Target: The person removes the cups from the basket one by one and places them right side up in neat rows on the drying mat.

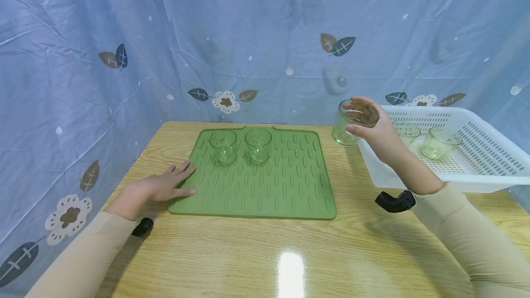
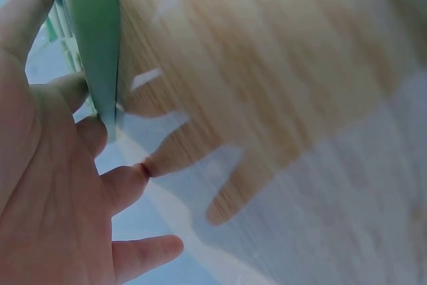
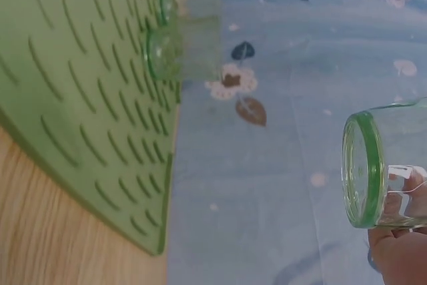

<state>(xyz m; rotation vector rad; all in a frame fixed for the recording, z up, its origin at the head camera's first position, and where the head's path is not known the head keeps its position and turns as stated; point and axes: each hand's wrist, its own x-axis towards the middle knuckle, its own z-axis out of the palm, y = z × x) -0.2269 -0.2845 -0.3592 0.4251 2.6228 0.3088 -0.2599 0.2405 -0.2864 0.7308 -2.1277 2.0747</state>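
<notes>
My right hand grips a clear greenish drinking glass by its upper part, holding it in the air between the mat and the basket. In the right wrist view the base of this glass faces left. My left hand lies with fingers spread at the left edge of a green ribbed drying mat; its fingertips and thumb touch the mat edge. Two similar glasses, one on the left and one on the right, stand upright side by side on the mat's back part.
A white perforated plastic basket stands on the right of the wooden table, with two more glasses inside, one plainly visible and one partly behind my right hand. A blue patterned curtain hangs behind and at the left.
</notes>
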